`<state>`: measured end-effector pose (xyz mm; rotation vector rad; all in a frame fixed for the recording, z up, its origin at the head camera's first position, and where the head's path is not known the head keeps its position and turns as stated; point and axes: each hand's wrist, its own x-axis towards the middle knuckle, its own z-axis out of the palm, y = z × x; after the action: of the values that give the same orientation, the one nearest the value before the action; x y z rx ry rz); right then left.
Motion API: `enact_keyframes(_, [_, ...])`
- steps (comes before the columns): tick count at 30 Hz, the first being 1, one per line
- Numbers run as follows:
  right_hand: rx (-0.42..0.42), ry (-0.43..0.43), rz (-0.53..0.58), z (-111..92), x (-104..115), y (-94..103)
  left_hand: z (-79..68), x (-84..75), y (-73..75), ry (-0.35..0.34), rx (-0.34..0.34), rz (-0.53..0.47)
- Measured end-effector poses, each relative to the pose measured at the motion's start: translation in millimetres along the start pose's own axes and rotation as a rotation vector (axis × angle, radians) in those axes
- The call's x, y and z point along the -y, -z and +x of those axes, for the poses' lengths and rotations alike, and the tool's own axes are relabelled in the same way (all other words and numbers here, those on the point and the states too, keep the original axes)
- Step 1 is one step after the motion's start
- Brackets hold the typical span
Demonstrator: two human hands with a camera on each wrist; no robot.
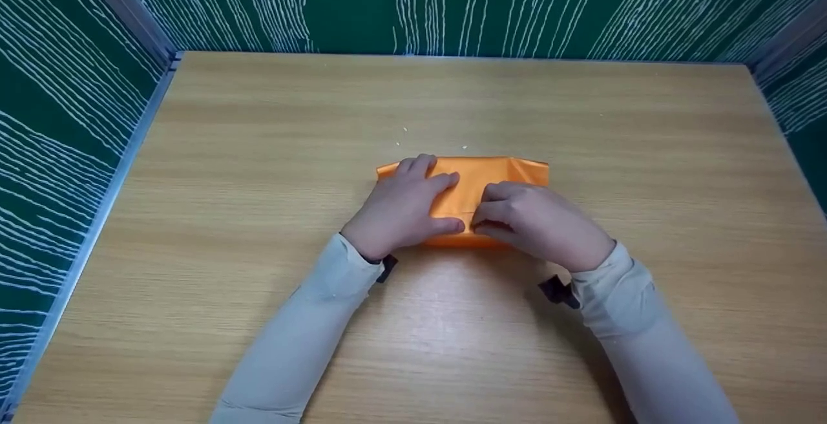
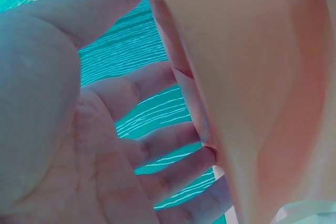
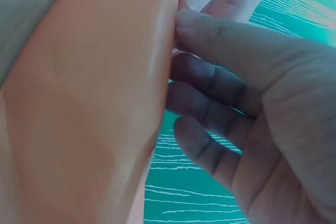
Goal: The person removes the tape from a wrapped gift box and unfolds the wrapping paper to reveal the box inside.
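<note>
A flat, box-like parcel in glossy orange wrapping paper lies on the table, its right end creased and flared. My left hand rests on the left part of it with fingers spread and thumb out. In the left wrist view, the fingers of that hand reach along the orange side. My right hand, fingers bent, pinches at the paper near the front middle, close to the left thumb. The right wrist view shows the right thumb at the paper's edge; what lies between the fingertips is hidden.
The wood-grain table is bordered at the back and sides by green panels with white streaks. Small white scraps lie just behind the parcel. Dark wrist straps show at the sleeve cuffs.
</note>
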<state>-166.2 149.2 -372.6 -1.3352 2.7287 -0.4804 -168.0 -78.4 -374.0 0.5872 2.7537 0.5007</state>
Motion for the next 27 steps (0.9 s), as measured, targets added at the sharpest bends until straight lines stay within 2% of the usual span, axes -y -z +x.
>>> enact_keyframes(8, [-0.055, 0.063, -0.039, 2.6, 1.3, -6.4, -0.8, 1.2, -0.6, -0.012, -0.014, -0.009])
enact_keyframes(12, [-0.066, 0.056, -0.073, 5.2, 1.0, -9.7, -0.1, 1.8, -0.5, -0.013, -0.013, -0.008])
enact_keyframes(17, [-0.056, -0.014, -0.061, 6.1, -0.2, -10.0, 0.1, 1.1, 0.5, -0.008, -0.009, -0.005])
enact_keyframes(27, [-0.024, -0.181, 0.124, 6.4, -2.9, -6.7, 0.0, 1.2, 0.0, 0.005, 0.006, -0.012])
